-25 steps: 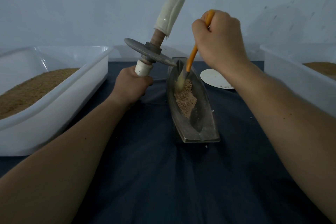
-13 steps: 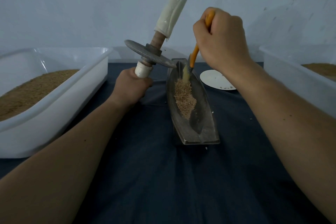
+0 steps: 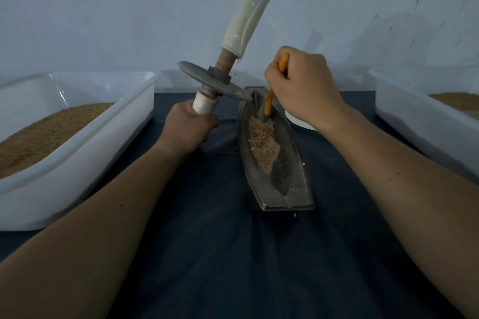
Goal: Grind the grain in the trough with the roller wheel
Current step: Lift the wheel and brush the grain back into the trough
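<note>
A white tub [image 3: 85, 163] of brown grain stands at the desk's [image 3: 220, 254] left edge. The left hand [image 3: 189, 127] grips the lower white-wrapped handle of the roller wheel [image 3: 202, 80], held tilted in the air, clear of the trough [image 3: 293, 163]. The trough lies mid-desk with the crushed grain [image 3: 263, 142] heaped in its far half. The right hand [image 3: 303, 85] is fisted round an orange-handled brush [image 3: 269, 102], whose tip is in the grain. A second tub [image 3: 420, 122] stands at the right edge.
</note>
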